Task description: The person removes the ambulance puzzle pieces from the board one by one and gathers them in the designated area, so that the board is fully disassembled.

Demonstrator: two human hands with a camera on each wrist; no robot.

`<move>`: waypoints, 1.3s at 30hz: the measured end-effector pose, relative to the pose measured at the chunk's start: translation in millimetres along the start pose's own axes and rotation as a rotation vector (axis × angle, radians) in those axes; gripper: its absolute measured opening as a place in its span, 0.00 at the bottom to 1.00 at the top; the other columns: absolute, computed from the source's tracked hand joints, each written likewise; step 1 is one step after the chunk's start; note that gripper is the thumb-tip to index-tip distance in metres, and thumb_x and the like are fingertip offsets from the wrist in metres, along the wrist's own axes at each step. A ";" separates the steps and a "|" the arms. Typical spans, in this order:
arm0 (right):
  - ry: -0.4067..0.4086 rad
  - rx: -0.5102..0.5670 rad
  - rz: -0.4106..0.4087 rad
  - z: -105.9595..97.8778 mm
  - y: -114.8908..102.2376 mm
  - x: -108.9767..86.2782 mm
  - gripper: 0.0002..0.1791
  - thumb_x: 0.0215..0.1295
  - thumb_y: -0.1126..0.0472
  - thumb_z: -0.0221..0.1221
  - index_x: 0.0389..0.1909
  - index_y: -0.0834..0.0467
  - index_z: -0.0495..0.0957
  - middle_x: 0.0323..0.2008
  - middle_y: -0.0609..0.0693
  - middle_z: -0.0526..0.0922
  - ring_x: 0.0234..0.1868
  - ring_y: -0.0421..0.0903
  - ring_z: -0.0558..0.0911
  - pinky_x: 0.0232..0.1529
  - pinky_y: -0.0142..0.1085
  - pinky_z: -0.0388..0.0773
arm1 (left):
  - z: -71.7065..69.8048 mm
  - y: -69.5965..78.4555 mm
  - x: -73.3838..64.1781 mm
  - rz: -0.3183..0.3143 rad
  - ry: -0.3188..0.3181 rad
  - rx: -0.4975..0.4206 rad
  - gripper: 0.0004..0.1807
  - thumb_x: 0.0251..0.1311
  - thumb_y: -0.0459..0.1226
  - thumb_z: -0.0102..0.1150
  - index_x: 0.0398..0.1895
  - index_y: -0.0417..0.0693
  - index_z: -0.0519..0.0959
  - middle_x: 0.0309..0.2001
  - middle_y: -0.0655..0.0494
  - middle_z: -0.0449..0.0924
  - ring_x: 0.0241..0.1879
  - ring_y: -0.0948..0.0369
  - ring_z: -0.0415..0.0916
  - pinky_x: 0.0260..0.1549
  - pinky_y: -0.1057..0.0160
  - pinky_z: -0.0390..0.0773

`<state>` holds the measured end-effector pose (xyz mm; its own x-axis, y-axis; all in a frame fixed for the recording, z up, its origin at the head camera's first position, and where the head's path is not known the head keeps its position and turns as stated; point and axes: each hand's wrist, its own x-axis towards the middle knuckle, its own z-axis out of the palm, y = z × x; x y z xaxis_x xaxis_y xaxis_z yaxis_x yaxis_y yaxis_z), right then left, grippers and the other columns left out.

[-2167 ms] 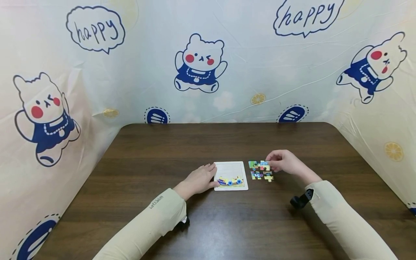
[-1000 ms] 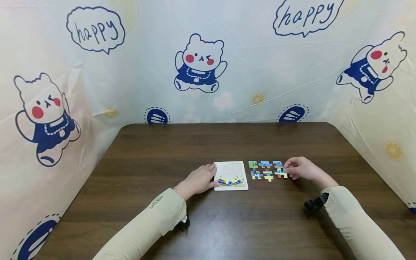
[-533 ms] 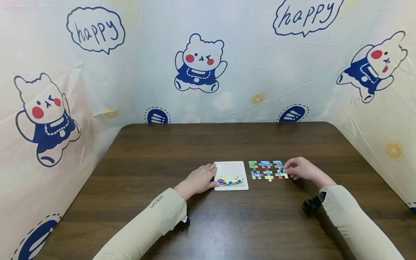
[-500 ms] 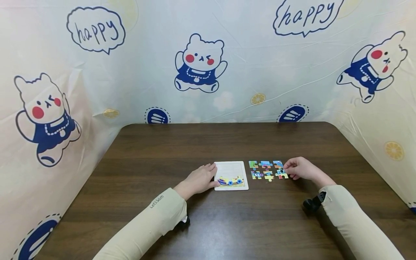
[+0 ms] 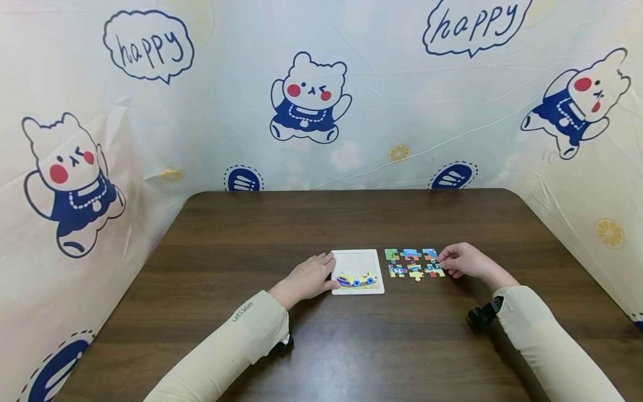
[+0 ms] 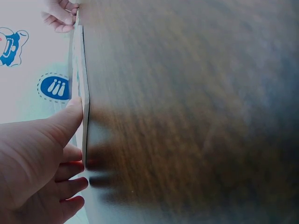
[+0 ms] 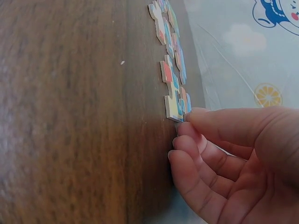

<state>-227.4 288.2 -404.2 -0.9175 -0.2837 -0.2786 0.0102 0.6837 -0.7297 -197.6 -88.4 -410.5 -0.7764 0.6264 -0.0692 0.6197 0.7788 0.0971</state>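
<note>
In the head view, my left hand (image 5: 308, 278) rests at the left side of a white-framed puzzle board (image 5: 354, 262), fingertips on its edge. A yellow vehicle with blue wheels fills the board's lower part; above it the tray is plain white. The left wrist view shows the thumb (image 6: 70, 119) on the board's rim. My right hand (image 5: 467, 261) pinches the right edge of the lower right puzzle piece (image 5: 434, 270) with thumb and fingertips. Above that lies a blue-topped piece (image 5: 429, 253). Other pieces, including a green one (image 5: 391, 254) and a yellow one (image 5: 415, 272), form two rows beside the board.
Everything lies on a dark brown wooden table (image 5: 321, 223). A pale cartoon-printed cloth (image 5: 211, 111) hangs behind and at both sides. Black wrist devices (image 5: 484, 314) sit under the sleeves.
Since the earliest frame, my right hand has moved right, and a red-and-yellow piece went from over the upper row to the lower right end. Lately it shifted only slightly. My left hand stays still.
</note>
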 end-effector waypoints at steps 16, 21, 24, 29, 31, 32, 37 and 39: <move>0.016 -0.025 -0.051 0.3 -15.6 1.0 0.09 0.63 0.66 0.55 0.39 0.68 0.76 0.29 0.55 0.76 0.28 0.48 0.74 0.30 0.39 0.78 | -0.4 -1.0 -0.5 0.006 0.004 -0.022 0.35 0.62 0.51 0.53 0.61 0.32 0.65 0.64 0.39 0.61 0.63 0.47 0.58 0.61 0.54 0.58; 0.011 -0.008 -0.127 5.7 -28.7 3.3 0.11 0.63 0.65 0.56 0.40 0.69 0.75 0.29 0.57 0.77 0.28 0.49 0.75 0.31 0.40 0.78 | 0.9 -2.1 -0.3 0.006 0.012 -0.029 0.35 0.61 0.51 0.53 0.61 0.32 0.65 0.64 0.39 0.61 0.63 0.47 0.59 0.61 0.55 0.58; 0.009 -0.006 -0.167 11.8 -36.4 5.8 0.10 0.63 0.64 0.57 0.39 0.69 0.76 0.28 0.58 0.77 0.27 0.49 0.75 0.30 0.41 0.78 | 1.8 -2.8 -0.6 0.010 0.021 -0.026 0.35 0.61 0.52 0.54 0.61 0.33 0.66 0.64 0.40 0.61 0.63 0.48 0.59 0.61 0.55 0.58; 0.010 0.002 -0.217 23.9 -50.4 10.8 0.08 0.62 0.66 0.57 0.37 0.68 0.76 0.28 0.60 0.78 0.26 0.50 0.76 0.29 0.44 0.78 | 2.7 -3.3 -1.8 0.013 0.040 -0.045 0.35 0.61 0.52 0.53 0.61 0.33 0.66 0.63 0.40 0.62 0.63 0.47 0.59 0.61 0.55 0.58; 0.003 0.008 -0.227 27.9 -56.1 12.4 0.08 0.62 0.66 0.57 0.38 0.69 0.76 0.29 0.61 0.78 0.26 0.51 0.76 0.29 0.45 0.78 | 2.5 -3.0 -2.7 0.008 0.040 -0.062 0.35 0.61 0.52 0.53 0.61 0.33 0.66 0.64 0.40 0.61 0.63 0.47 0.59 0.61 0.55 0.58; -0.002 0.009 -0.233 30.1 -59.4 13.2 0.08 0.62 0.66 0.57 0.38 0.69 0.76 0.29 0.61 0.78 0.26 0.51 0.76 0.30 0.46 0.78 | 2.2 -2.8 -3.3 0.005 0.040 -0.069 0.36 0.61 0.52 0.53 0.61 0.33 0.65 0.64 0.39 0.61 0.63 0.47 0.59 0.61 0.55 0.58; -0.032 0.003 -0.263 42.1 -75.1 16.1 0.08 0.62 0.66 0.57 0.38 0.68 0.76 0.30 0.59 0.78 0.26 0.49 0.76 0.30 0.47 0.78 | 0.5 -3.3 -5.8 -0.003 0.027 -0.091 0.37 0.61 0.53 0.53 0.62 0.32 0.64 0.65 0.40 0.59 0.64 0.48 0.57 0.61 0.55 0.57; -0.051 0.003 -0.274 47.4 -80.5 17.2 0.08 0.62 0.66 0.57 0.38 0.68 0.76 0.29 0.57 0.78 0.25 0.48 0.75 0.29 0.46 0.78 | -0.1 -4.2 -6.8 -0.002 0.014 -0.091 0.37 0.61 0.52 0.53 0.63 0.33 0.64 0.65 0.40 0.59 0.64 0.48 0.56 0.61 0.55 0.57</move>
<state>-225.2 196.4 -379.8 -0.8649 -0.4914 -0.1020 -0.2343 0.5751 -0.7838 -195.0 -96.0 -410.4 -0.7798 0.6236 -0.0554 0.6054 0.7736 0.1871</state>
